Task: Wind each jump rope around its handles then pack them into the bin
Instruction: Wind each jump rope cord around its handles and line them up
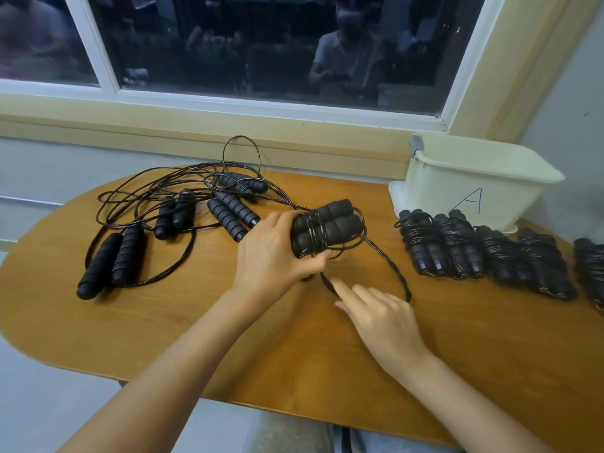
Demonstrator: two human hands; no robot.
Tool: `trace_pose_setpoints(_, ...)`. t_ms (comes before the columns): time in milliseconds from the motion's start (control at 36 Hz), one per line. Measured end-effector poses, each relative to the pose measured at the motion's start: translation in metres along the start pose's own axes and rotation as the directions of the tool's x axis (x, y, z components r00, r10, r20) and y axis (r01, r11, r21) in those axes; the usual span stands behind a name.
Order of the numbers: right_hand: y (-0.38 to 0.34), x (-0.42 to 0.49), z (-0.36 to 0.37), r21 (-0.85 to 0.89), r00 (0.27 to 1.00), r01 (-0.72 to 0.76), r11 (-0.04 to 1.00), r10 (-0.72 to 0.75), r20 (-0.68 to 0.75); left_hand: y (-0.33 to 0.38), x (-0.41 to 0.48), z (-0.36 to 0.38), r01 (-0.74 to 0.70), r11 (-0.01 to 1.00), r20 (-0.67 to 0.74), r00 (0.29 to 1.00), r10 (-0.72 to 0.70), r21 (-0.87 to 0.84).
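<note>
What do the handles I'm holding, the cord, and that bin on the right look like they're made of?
Handles: probably foam, matte black, with soft-looking ribbed rings. Cord: thin and black with a slight sheen, likely plastic-coated; what's inside can't be told. Bin: cream, smooth moulded plastic, by its rolled rim and even surface.

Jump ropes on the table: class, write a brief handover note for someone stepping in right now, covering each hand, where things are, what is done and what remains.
Left hand grips the partly wound rope by its paired handles.
Right hand is open, index finger beside that rope's loose cord.
Done: at least five wound bundles lie on the table in front of the bin; its inside is hidden.
Four unwound ropes lie tangled at left.
Left to do: finish this winding, wind the other four, pack everything.
</note>
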State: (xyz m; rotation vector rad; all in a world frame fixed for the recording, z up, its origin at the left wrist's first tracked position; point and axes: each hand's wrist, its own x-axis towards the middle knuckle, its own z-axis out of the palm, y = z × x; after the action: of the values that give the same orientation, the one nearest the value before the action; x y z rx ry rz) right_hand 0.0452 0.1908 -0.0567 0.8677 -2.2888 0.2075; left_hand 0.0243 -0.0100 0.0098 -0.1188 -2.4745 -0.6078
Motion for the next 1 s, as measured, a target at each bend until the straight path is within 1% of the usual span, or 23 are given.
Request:
trace_pose_setpoints(83, 0.017, -0.004, -0.005, 0.075, 1.000, 0.007, 0.997, -0.007, -0.006, -0.010, 0.009, -0.007, 0.068, 0.996, -0.043, 0.997, -0.071, -0.056)
trace_pose_setpoints(139, 0.030, -0.004, -0.010, 0.142, 1.000, -0.012, 0.990, 0.012, 0.004, -0.017, 0.014, -0.011, 0.087, 0.993, -0.052, 0.994, -0.091, -0.083)
trace_pose_setpoints(167, 0.037, -0.002, -0.013, 0.186, 0.999, -0.033, 0.982, 0.027, 0.034, -0.018, 0.015, -0.012, 0.080, 0.993, -0.050, 0.995, -0.085, -0.087)
trace_pose_setpoints(222, 0.052, 0.000, -0.017, 0.293, 0.988, -0.109, 0.950, 0.070, 0.141, -0.020, 0.015, -0.012, 0.064, 0.993, -0.047, 0.996, -0.069, -0.101)
trace_pose_setpoints(278, 0.065, 0.002, -0.021, 0.392, 0.954, -0.222, 0.893, 0.116, 0.275, -0.023, 0.017, -0.015, 0.075, 0.989, -0.057, 0.995, -0.083, -0.130)
trace_pose_setpoints(306, 0.070, 0.003, -0.023, 0.423, 0.938, -0.272, 0.864, 0.139, 0.319, -0.025, 0.017, -0.016, 0.084, 0.986, -0.065, 0.993, -0.094, -0.145)
trace_pose_setpoints(361, 0.079, 0.004, -0.025, 0.472, 0.923, -0.327, 0.819, 0.170, 0.344, -0.030, 0.019, -0.019, 0.094, 0.982, -0.080, 0.991, -0.108, -0.164)
trace_pose_setpoints(444, 0.088, 0.008, -0.027, 0.515, 0.929, -0.325, 0.793, 0.166, 0.332, -0.032, 0.017, -0.022, 0.099, 0.977, -0.088, 0.989, -0.118, -0.191)
trace_pose_setpoints(472, 0.091, 0.010, -0.027, 0.527, 0.918, -0.353, 0.773, 0.177, 0.356, -0.033, 0.016, -0.023, 0.103, 0.972, -0.089, 0.988, -0.124, -0.211)
trace_pose_setpoints(528, 0.096, 0.018, -0.030, 0.553, 0.868, -0.460, 0.695, 0.220, 0.446, -0.034, 0.015, -0.025, 0.103, 0.962, -0.089, 0.988, -0.129, -0.255)
trace_pose_setpoints(611, 0.105, 0.034, -0.037, 0.580, 0.801, -0.559, 0.593, 0.205, 0.562, -0.033, 0.012, -0.026, 0.071, 0.948, -0.085, 0.991, -0.102, -0.309)
trace_pose_setpoints(694, 0.115, 0.054, -0.036, 0.573, 0.737, -0.645, 0.505, 0.214, 0.641, -0.035, 0.004, -0.027, -0.006, 0.936, -0.065, 0.998, -0.018, -0.353)
trace_pose_setpoints(750, 0.122, 0.066, -0.032, 0.536, 0.687, -0.693, 0.482, 0.214, 0.695, -0.039, -0.001, -0.027, -0.055, 0.929, -0.039, 0.998, 0.044, -0.365)
trace_pose_setpoints(806, 0.127, 0.077, -0.029, 0.504, 0.654, -0.719, 0.478, 0.219, 0.724, -0.041, -0.004, -0.027, -0.130, 0.927, -0.024, 0.991, 0.130, -0.352)
trace_pose_setpoints(861, 0.128, 0.090, -0.026, 0.483, 0.641, -0.728, 0.486, 0.234, 0.731, -0.038, -0.008, -0.026, -0.226, 0.924, -0.022, 0.973, 0.230, -0.308)
trace_pose_setpoints(917, 0.126, 0.105, -0.025, 0.459, 0.638, -0.728, 0.509, 0.260, 0.725, -0.031, -0.011, -0.024, -0.323, 0.919, -0.001, 0.943, 0.332, -0.227)
trace_pose_setpoints(1000, 0.118, 0.126, -0.028, 0.453, 0.653, -0.714, 0.533, 0.273, 0.707, -0.016, -0.017, -0.018, -0.514, 0.855, 0.061, 0.854, 0.517, -0.068)
